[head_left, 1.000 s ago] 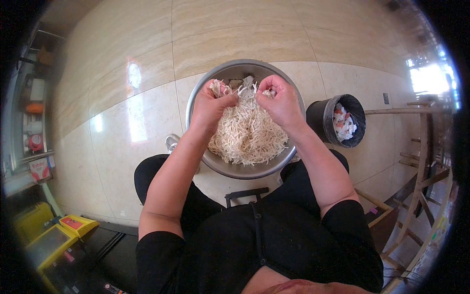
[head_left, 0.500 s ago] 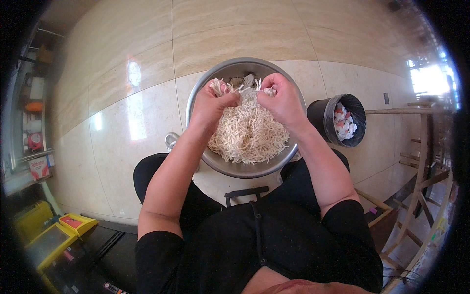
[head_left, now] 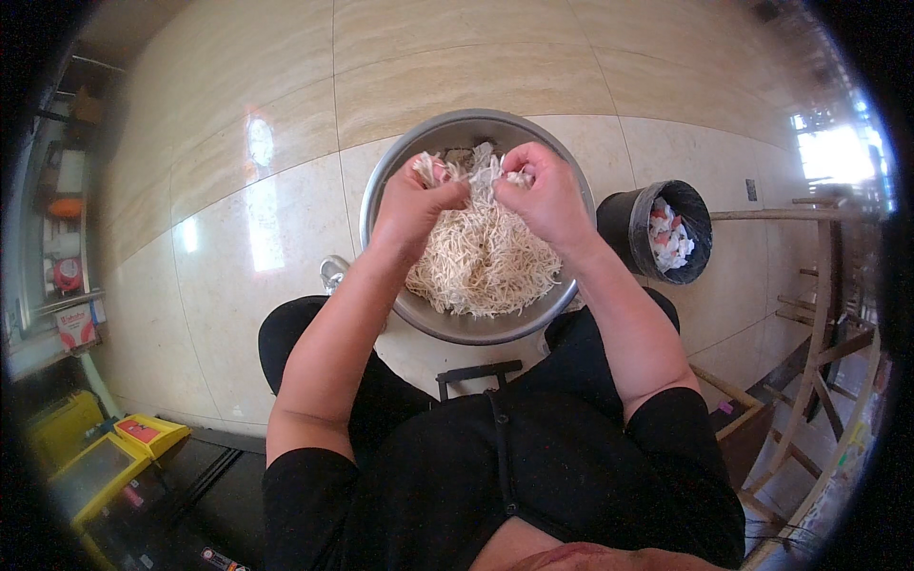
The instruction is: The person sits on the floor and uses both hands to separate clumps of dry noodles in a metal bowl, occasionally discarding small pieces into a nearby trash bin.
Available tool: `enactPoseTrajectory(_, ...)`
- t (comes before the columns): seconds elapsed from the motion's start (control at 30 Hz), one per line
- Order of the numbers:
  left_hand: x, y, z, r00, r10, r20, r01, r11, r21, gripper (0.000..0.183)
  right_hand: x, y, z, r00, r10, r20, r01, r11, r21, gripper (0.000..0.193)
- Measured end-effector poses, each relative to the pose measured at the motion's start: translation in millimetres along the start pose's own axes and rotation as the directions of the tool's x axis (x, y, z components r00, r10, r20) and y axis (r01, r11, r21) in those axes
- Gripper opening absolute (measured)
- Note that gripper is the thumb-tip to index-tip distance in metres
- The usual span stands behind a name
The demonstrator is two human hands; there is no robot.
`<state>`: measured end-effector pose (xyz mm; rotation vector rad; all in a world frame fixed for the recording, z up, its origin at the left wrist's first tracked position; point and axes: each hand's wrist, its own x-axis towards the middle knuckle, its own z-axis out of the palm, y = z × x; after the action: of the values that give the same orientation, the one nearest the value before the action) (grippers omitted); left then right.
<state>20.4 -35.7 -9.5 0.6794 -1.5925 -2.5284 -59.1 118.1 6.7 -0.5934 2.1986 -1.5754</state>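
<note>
A wide round metal basin (head_left: 433, 328) stands in front of me between my knees. Inside lies a big heap of thin, pale cream shreds (head_left: 484, 262); their exact kind I cannot make out. Over the heap's far part, my left hand (head_left: 419, 207) is closed on a tuft of shreds that sticks out past its fingertips. Facing it, a small gap away, my right hand (head_left: 545, 197) pinches more shreds between thumb and fingers. Between and beyond the hands, some whitish and greyish bits show against the basin's far wall.
Right of the basin, a dark bin (head_left: 624, 228) lined with a black bag holds white and reddish scraps. Wooden chair frames (head_left: 821, 314) stand farther right. At the lower left are yellow-edged boxes (head_left: 157, 435), with a shelf of goods (head_left: 69, 209) above them.
My right hand has shifted slightly inward and down. The shreds that spread between the two hands now hang lower and look looser.
</note>
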Motion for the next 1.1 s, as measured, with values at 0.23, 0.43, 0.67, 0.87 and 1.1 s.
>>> enactPoseTrajectory(0.23,1.0,-3.6,3.1,0.994,-0.012,0.112,0.022,0.995,-0.095,0.022,1.7,10.7,4.4,0.999,-0.016,0.041,0.011,0.992,0.125,0.016)
enactPoseTrajectory(0.43,-1.3,-1.0,4.6,0.996,0.051,0.071,-0.050,0.999,-0.012,0.026,-0.3,-2.6,-1.0,0.993,0.002,0.117,0.008,0.996,-0.088,0.014)
enactPoseTrajectory(0.67,4.4,-5.7,-1.9,0.997,0.019,0.078,-0.023,0.998,0.055,0.024,0.6,2.5,0.1,0.997,-0.020,0.073,0.013,0.996,0.092,0.011)
enactPoseTrajectory(0.87,4.0,-4.6,-1.0,0.998,-0.010,0.057,0.012,0.999,-0.032,0.024,3.2,10.1,-1.3,0.997,-0.025,0.066,0.019,0.995,0.098,0.014)
enactPoseTrajectory(1.1,4.2,-5.7,-0.5,0.999,0.019,0.028,-0.020,0.999,0.025,0.028,4.0,15.2,2.2,0.996,-0.089,0.006,0.089,0.995,0.052,0.017)
